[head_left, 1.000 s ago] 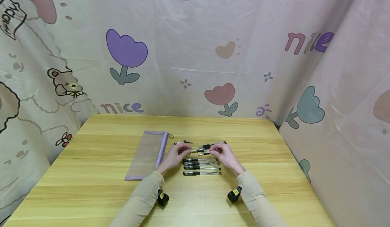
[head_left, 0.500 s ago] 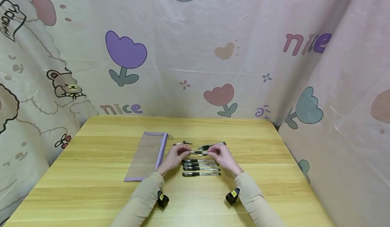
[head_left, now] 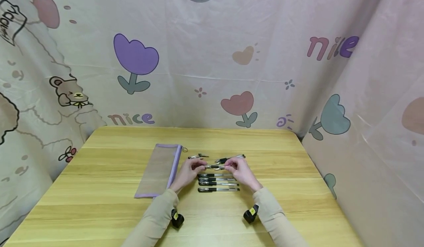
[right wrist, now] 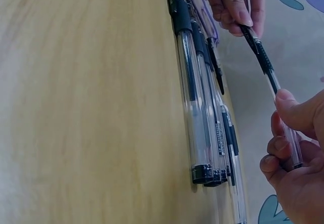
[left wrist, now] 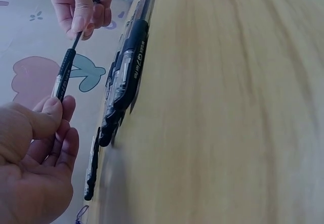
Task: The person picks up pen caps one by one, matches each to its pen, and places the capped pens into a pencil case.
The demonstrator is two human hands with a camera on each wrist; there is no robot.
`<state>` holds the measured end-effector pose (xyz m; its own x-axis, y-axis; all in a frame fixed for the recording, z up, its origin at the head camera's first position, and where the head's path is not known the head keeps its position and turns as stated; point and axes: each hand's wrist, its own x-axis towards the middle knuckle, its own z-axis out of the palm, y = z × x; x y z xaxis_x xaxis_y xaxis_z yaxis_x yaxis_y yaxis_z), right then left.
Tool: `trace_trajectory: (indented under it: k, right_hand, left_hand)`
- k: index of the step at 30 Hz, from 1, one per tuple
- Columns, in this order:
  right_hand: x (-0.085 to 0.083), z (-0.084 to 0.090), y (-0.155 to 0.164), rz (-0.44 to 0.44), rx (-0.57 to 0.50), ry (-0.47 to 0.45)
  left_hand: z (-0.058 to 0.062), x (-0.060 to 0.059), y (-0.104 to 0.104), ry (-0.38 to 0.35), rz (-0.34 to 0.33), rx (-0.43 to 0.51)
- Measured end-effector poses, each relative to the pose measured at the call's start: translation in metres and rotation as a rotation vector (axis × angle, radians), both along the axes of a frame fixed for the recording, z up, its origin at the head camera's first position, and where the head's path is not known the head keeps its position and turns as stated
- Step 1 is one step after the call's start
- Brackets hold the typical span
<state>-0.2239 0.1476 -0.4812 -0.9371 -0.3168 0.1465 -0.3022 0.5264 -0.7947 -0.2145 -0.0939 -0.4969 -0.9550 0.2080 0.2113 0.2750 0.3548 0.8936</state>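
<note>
- A person sits at a wooden table (head_left: 99,203); only the forearms in beige sleeves and the two hands show.
- The left hand (head_left: 188,170) and the right hand (head_left: 241,170) meet above the middle of the table, each pinching one end of a single pen (head_left: 214,166) held level between them.
- In the left wrist view, the left hand's thumb and fingertips (left wrist: 50,114) curl around the pen's dark grip end (left wrist: 64,75); the pen's tip is hidden inside that hand.
- In the right wrist view, the right hand's fingers (right wrist: 283,153) close around the clear barrel (right wrist: 276,90); the far end of the pen is covered by the left hand.
- Just nearer than the held pen, a row of pens (head_left: 218,182) lies side by side on the table, black grips to the left. Their exact number is hard to make out, as the hands overlap the farthest ones.
- Farther back lie a lone pen (head_left: 230,158) and a small dark piece (head_left: 198,156), too small to identify.
- To the left of the hands lies a flat mesh pencil case (head_left: 159,169) with purple edging; whether its zip is open cannot be made out.
- A small black device is strapped under each wrist.
- A pale curtain (head_left: 212,55) printed with tulips, hearts, a bear and the word "nice" surrounds the table; its edges are cut off by the frame.
</note>
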Motion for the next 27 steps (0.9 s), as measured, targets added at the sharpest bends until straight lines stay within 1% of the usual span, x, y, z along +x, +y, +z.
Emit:
trace_trajectory:
  k: [6, 10, 18, 23, 27]
  right_hand:
    - [0.0003, -0.0001, -0.0012, -0.005, -0.006, 0.002]
    - [0.0002, 0.0, -0.0014, 0.007, -0.009, 0.005]
    - [0.0005, 0.0017, -0.0025, 0.011, -0.006, -0.006]
    - [0.0012, 0.0038, -0.0037, 0.017, -0.014, -0.011]
    - [-0.0004, 0.0027, -0.0046, 0.018, -0.012, -0.012]
  left_hand:
    - [0.0021, 0.0003, -0.0008, -0.006, -0.013, 0.018]
    - [0.003, 0.0007, -0.0019, -0.009, -0.011, 0.023]
    - [0.0002, 0.0036, -0.0005, 0.027, 0.029, -0.003]
    - [0.0006, 0.005, 0.0001, 0.031, 0.046, -0.003]
    - [0.002, 0.0026, -0.0015, 0.018, 0.04, 0.0]
